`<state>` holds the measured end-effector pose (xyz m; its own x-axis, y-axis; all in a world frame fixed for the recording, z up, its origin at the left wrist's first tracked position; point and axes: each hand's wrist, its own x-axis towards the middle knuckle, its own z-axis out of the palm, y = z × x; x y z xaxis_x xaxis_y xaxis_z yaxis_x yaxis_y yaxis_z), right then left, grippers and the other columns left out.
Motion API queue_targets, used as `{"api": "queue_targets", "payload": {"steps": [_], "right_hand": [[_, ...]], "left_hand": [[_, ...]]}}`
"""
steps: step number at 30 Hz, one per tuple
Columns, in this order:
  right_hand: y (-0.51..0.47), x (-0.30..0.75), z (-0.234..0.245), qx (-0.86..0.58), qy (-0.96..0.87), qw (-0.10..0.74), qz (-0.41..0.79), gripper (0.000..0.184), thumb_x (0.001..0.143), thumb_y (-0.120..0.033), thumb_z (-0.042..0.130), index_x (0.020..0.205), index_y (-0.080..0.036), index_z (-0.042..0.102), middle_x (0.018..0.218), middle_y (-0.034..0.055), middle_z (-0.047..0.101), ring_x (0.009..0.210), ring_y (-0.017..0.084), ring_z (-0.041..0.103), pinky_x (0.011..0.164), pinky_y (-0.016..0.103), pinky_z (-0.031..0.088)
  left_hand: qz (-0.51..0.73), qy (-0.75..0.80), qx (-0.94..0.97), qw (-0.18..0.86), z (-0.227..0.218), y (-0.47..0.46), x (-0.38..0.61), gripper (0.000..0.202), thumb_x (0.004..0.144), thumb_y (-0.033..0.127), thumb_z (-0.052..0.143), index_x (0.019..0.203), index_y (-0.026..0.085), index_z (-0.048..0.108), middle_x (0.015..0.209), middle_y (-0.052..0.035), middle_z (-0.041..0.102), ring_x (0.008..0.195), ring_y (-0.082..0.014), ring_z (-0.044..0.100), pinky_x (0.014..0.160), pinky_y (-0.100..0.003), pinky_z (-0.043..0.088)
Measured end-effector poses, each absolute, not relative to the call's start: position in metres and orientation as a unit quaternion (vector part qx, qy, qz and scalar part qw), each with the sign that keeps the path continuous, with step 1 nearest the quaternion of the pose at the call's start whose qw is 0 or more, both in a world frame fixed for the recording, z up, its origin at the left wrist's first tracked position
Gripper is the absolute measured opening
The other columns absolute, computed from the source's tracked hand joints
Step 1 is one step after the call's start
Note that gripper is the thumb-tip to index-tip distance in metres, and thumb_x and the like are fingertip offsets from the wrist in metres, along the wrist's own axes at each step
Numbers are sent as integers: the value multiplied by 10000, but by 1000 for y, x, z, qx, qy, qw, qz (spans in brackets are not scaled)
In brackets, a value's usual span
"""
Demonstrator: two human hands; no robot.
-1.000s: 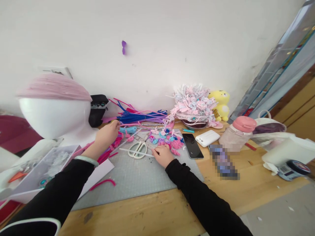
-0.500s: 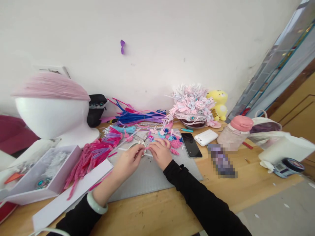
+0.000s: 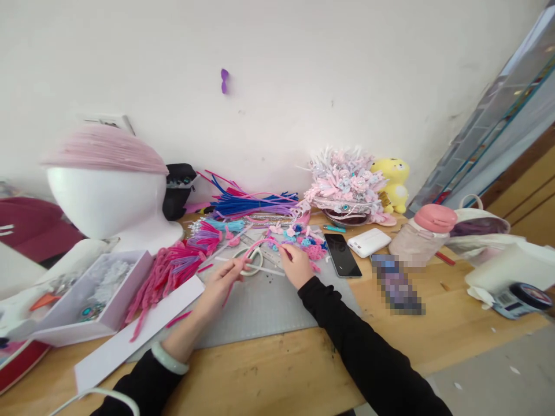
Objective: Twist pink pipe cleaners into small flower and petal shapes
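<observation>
A pink pipe cleaner [image 3: 259, 242] bends in an arc between my two hands, over a grey cutting mat [image 3: 269, 312]. My left hand [image 3: 223, 281] pinches it on the left, and a tail of it hangs below the fingers. At the other end, my right hand [image 3: 297, 267] has its fingertips closed on it. White-handled scissors [image 3: 258, 264] lie on the mat between the hands, partly behind the left fingertips. Small pink and blue pipe-cleaner flowers [image 3: 315, 249] are heaped just beyond my right hand.
Pink pipe-cleaner bundles [image 3: 162, 271] and a white box [image 3: 102, 306] are on the left, near a foam head [image 3: 108, 199]. Blue pipe cleaners [image 3: 251, 204] lie by the wall. A decorated headpiece [image 3: 344, 185], a phone [image 3: 342, 254], a power bank [image 3: 368, 241] and a jar [image 3: 420, 237] stand right.
My hands have moved apart from being nearly together, and the pink pipe cleaner now shows stretched in an arc between them. The view has shifted slightly left.
</observation>
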<state>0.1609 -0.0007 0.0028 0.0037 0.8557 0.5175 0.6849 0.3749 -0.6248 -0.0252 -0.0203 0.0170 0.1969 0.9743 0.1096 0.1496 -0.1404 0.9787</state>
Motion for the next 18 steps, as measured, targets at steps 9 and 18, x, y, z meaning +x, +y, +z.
{"api": "queue_targets", "payload": {"steps": [9, 18], "right_hand": [[-13, 141, -3, -504, -808, 298, 71, 213, 812, -205, 389, 759, -181, 594, 700, 29, 605, 659, 127, 537, 596, 217, 354], [-22, 136, -3, -462, -850, 247, 48, 199, 805, -230, 402, 826, -199, 597, 712, 20, 621, 623, 123, 542, 538, 227, 324]], "left_hand": [[499, 388, 553, 542, 5, -28, -10, 205, 710, 309, 540, 855, 190, 623, 1277, -53, 409, 1188, -217, 326, 954, -329, 278], [576, 461, 519, 432, -1, -16, -19, 300, 742, 352, 474, 960, 170, 573, 1133, -68, 548, 1117, -205, 417, 914, -310, 328]]}}
